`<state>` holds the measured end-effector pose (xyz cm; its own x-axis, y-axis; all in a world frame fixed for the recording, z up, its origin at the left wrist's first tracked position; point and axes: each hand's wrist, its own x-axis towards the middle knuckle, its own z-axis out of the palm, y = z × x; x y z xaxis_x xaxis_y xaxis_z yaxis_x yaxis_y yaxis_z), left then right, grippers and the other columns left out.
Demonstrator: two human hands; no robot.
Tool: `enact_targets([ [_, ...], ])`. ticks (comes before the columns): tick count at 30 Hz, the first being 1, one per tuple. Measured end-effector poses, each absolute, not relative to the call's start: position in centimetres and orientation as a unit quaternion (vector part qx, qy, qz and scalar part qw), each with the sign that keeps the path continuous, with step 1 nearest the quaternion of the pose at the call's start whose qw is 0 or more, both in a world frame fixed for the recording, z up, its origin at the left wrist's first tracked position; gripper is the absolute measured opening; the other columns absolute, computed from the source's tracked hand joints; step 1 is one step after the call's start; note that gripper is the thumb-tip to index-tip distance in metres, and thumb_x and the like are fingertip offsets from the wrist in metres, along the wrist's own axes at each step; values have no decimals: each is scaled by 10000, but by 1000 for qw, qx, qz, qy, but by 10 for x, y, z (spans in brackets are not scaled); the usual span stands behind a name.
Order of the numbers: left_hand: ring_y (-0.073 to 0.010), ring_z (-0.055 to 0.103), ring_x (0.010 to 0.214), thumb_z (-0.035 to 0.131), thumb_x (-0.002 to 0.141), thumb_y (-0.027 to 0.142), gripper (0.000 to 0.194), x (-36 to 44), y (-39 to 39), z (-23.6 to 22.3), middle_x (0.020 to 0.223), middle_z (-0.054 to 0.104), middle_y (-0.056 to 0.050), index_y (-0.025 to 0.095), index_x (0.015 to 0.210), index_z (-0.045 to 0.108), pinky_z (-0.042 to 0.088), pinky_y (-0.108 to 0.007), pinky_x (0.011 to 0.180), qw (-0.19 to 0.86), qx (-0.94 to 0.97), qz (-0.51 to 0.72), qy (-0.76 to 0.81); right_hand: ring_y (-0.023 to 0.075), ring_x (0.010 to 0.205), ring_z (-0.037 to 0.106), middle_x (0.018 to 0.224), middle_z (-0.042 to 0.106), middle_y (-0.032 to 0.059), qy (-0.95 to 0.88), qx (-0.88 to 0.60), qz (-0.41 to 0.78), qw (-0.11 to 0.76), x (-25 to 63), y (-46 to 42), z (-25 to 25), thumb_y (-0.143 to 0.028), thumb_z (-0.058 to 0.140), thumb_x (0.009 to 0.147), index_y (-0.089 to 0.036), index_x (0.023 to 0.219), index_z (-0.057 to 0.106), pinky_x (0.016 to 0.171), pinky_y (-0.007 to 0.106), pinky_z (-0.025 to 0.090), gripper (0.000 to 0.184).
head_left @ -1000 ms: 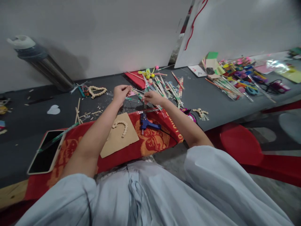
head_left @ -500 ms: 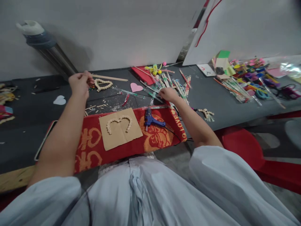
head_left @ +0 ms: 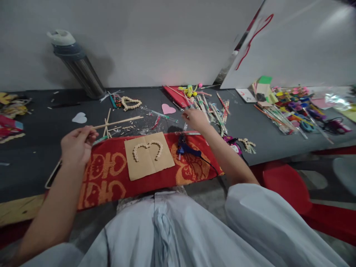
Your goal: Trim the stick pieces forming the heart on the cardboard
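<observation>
My left hand [head_left: 77, 145] pinches thin wooden sticks [head_left: 118, 121] that point right, above the left end of a red towel [head_left: 107, 174]. My right hand [head_left: 196, 119] is closed beyond the towel's right part. A thin dark strip reaches its fingertips, but what they grip is hidden. Between my arms, a brown paper square [head_left: 150, 167] lies on the towel, bearing an arch of cream beads or braid [head_left: 148, 145]. To its right rests a blue glue gun [head_left: 189, 150]. A cream heart outline [head_left: 131, 103] lies farther back, left of a pink paper heart [head_left: 168, 109].
A dark bottle [head_left: 80, 68] stands at the back left by the wall. Wrapped sticks [head_left: 219, 115] lie right of my right hand. Colourful craft supplies [head_left: 302, 107] crowd the table's right end. A red chair [head_left: 286, 187] stands at the front right.
My left hand has come back toward me and left with the wooden sticks, uncovering small items beside the heart outline. My right hand stays near the wrapped sticks. The camera view has shifted slightly.
</observation>
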<state>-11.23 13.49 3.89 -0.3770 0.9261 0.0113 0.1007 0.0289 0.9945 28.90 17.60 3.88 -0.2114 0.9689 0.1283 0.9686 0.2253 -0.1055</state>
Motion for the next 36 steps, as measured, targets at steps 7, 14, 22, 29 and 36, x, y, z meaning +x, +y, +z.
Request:
enact_targets([
  [7, -62, 554, 544, 735, 585, 225, 97, -97, 79, 38, 559, 640, 90, 286, 568, 662, 441, -180, 489, 450, 310, 590, 594, 238, 982, 581, 1066, 643, 123, -853, -481, 76, 190, 207, 129, 58, -352, 430, 913, -167, 1164, 584, 829, 334, 431, 348],
  [14, -86, 570, 554, 741, 562, 261, 73, -89, 29, 28, 580, 641, 53, 291, 598, 685, 449, -205, 489, 492, 263, 557, 615, 224, 912, 616, 987, 680, 120, -899, -367, 172, 166, 169, 100, 39, -288, 445, 913, -186, 1062, 645, 781, 331, 463, 269],
  [22, -144, 612, 553, 728, 625, 327, 108, -116, -6, 13, 614, 667, 25, 304, 726, 699, 517, -274, 530, 494, 359, 449, 652, 208, 867, 610, 889, 692, 98, -887, -354, 261, 142, 152, 91, 20, -212, 476, 887, -173, 913, 673, 760, 307, 444, 203],
  [29, -180, 659, 695, 623, 724, 463, 261, -135, -12, 11, 808, 716, -22, 259, 865, 706, 544, -303, 663, 403, 562, 251, 677, 219, 887, 586, 908, 678, 99, -904, -336, 230, 128, 140, 92, 25, -222, 484, 891, -171, 928, 663, 791, 332, 447, 189],
  [36, -149, 642, 630, 521, 793, 486, 390, -142, 4, -3, 732, 697, -24, 178, 982, 669, 511, -258, 623, 270, 534, 280, 751, 246, 982, 559, 1042, 643, 135, -882, -407, 128, 202, 157, 93, 35, -264, 476, 903, -139, 1076, 609, 877, 389, 436, 252],
])
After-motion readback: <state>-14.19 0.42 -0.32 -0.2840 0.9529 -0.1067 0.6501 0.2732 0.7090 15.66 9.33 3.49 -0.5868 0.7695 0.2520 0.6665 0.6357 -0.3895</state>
